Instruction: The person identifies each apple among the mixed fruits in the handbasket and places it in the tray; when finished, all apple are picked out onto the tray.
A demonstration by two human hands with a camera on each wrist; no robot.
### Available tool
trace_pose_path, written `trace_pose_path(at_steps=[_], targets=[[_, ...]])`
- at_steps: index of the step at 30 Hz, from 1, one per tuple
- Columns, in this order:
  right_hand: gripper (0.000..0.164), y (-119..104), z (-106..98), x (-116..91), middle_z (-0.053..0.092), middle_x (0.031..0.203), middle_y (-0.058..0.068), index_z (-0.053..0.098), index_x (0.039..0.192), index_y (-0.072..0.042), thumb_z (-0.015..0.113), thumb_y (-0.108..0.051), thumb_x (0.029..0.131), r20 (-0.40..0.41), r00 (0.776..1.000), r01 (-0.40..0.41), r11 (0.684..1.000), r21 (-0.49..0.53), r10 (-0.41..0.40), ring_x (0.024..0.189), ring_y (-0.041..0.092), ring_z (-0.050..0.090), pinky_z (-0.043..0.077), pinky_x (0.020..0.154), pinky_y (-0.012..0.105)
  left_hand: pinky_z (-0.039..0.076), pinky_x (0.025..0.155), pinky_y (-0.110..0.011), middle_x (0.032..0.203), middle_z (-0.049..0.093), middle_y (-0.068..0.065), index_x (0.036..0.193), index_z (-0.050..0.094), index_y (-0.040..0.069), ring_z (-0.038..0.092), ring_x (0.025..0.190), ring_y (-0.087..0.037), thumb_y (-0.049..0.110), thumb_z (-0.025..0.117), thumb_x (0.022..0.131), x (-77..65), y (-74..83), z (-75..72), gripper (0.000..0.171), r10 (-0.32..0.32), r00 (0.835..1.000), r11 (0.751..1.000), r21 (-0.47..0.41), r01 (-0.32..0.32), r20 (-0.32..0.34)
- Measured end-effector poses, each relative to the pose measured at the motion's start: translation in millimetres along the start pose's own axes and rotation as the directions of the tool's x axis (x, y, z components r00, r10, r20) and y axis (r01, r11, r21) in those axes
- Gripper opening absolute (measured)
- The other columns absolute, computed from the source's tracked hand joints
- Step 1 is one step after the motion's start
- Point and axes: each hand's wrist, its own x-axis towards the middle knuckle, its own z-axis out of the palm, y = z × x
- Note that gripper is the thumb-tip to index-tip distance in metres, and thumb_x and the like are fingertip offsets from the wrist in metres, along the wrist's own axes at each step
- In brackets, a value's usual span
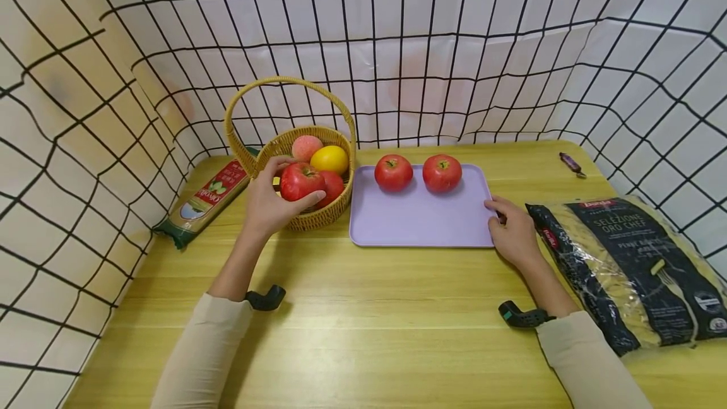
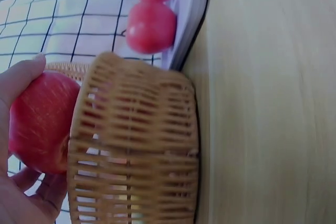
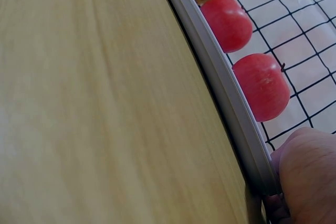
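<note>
My left hand (image 1: 271, 197) grips a red apple (image 1: 298, 183) at the near rim of a wicker basket (image 1: 309, 221) with a tall arched handle. In the left wrist view, thumb and fingers curl round the streaked apple (image 2: 42, 121) beside the basket's wall (image 2: 134, 129). A pink peach (image 1: 307, 147), a yellow lemon-like fruit (image 1: 329, 160) and another red fruit (image 1: 332, 189) lie inside. My right hand (image 1: 514, 232) pinches the right edge of a lilac tray (image 1: 420, 223), thumb over the rim. Two tomatoes (image 1: 393, 173) sit along its far side.
A green and red pasta packet (image 1: 212, 197) lies left of the basket. To the right is a large bag of penne (image 1: 630, 270), close to my right forearm. A small dark purple item (image 1: 570, 164) lies at the back right. Grid-patterned sheeting (image 1: 420, 49) encloses the table.
</note>
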Motion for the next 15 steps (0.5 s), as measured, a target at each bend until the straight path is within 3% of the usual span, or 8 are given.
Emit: trace_pose_path(at_steps=[6, 15], targets=[[0.041, 0.9, 0.7, 0.3, 0.05, 0.153, 0.024, 0.06, 0.139, 0.004, 0.05, -0.002, 0.1, -0.001, 1.0, 0.002, 1.0, -0.001, -0.002, 0.139, 0.047, 0.048, 0.043, 0.108, 0.063, 0.059, 0.09, -0.045, 0.13, 0.065, -0.003, 0.131, 0.054, 0.022, 0.062, 0.113, -0.022, 0.054, 0.093, 0.068, -1.4, 5.6, 15.8, 0.081, 0.03, 0.999, 0.998, -0.051, -0.031, -0.012], [0.041, 1.0, 0.4, 0.6, 0.05, 0.153, 0.024, 0.061, 0.139, 0.004, 0.05, -0.002, 0.099, -0.006, 1.0, 0.002, 1.0, -0.01, -0.002, 0.138, 0.047, 0.049, 0.043, 0.107, 0.062, 0.056, 0.096, -0.045, 0.127, 0.063, -0.001, 0.131, 0.053, 0.019, 0.058, 0.117, -0.019, 0.047, 0.097, 0.066, -1.8, 20.1, 44.5, 0.083, 0.133, 0.991, 0.985, -0.117, -0.129, 0.02]])
